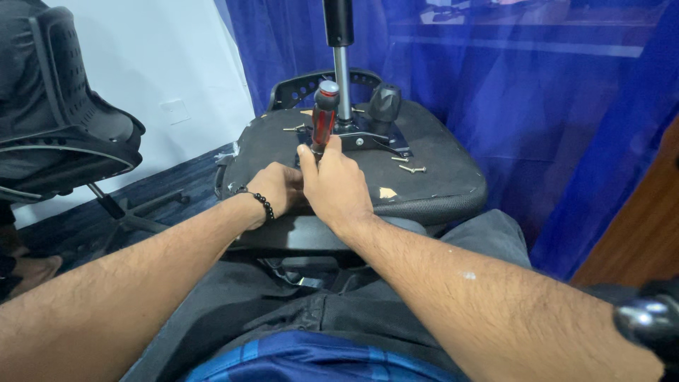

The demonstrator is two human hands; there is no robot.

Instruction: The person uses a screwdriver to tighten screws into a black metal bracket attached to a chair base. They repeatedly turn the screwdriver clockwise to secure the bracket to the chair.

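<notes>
An upturned office chair seat [438, 185] lies in front of me, its black underside up, with a metal mechanism plate [368, 141] and a gas-lift column [342, 78] rising from it. My right hand [336, 185] grips the shaft end of a screwdriver with a red and black handle [324, 117], held upright on the plate's left side. My left hand [274, 187], with a black bead bracelet at the wrist, rests against the right hand at the seat's near edge; its fingers are hidden. Loose screws [411, 168] lie on the seat to the right of the plate.
A second black office chair [64, 134] stands at the left by a white wall. Blue curtain [537, 106] hangs behind and to the right. A wooden surface [643, 233] shows at the right edge. A black knob [384, 102] sticks up beside the column.
</notes>
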